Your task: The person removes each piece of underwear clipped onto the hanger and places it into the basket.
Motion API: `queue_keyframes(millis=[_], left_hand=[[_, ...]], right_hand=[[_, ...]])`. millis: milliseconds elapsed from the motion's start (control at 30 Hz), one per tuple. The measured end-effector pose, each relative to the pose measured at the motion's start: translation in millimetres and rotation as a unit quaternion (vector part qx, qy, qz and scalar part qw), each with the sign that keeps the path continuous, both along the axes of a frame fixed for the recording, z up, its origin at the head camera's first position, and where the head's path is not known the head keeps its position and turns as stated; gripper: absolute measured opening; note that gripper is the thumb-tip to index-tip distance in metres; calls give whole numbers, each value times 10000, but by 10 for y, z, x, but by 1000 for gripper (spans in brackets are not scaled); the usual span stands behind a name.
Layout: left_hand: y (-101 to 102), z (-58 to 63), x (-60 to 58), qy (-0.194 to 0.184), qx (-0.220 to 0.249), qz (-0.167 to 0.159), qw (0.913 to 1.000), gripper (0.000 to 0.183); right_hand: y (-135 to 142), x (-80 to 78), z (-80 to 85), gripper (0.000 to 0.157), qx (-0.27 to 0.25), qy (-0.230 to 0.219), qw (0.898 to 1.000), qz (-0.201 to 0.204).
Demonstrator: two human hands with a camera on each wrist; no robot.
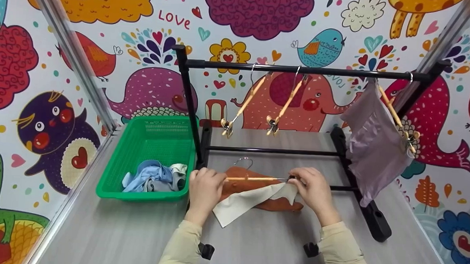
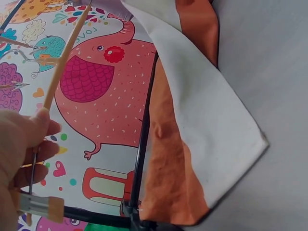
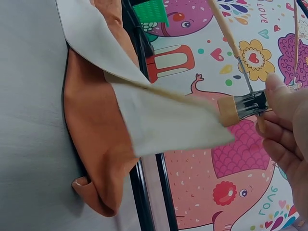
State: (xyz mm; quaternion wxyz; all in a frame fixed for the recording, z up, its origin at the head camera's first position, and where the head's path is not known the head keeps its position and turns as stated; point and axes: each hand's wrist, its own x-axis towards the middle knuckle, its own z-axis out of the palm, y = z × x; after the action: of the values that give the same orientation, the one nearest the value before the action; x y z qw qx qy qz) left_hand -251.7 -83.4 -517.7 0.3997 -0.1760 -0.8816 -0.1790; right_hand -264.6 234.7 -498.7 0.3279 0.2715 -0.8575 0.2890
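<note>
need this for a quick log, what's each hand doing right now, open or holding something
Left hand: closed, holding one end of the wooden hanger.
Right hand: closed, pinching the metal clip at the other end.

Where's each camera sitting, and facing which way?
Head: on the head, facing forward and down at the black tubular rack; left hand, right hand, beige sleeves show.
Left wrist: on that wrist, facing the pale wooden clip hanger and orange-and-white fabric; left hand shows.
Right wrist: on that wrist, facing the same hanger and fabric; right hand shows.
Both wrist views share the cartoon-printed wall.
</note>
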Motion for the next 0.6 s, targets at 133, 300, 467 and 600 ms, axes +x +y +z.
queue_keyframes(millis=[133,300,467,600], left_hand=[[1,5,-1,-1,-3,24,10000,9],[1,-11,5,37,11,45,10000,10],[9,-17,8,141,46,45,9999,11],[16,-29,26,103,61,33,9999,11]], right_hand=[[-6,-10,2,26,-31,-14,10000,10],[-2,-4,0,28,56,-65,10000,-1],[0,18,-5,28,111,-133,9998,-18],[2,32,-3,29,66,-132,9999,42]])
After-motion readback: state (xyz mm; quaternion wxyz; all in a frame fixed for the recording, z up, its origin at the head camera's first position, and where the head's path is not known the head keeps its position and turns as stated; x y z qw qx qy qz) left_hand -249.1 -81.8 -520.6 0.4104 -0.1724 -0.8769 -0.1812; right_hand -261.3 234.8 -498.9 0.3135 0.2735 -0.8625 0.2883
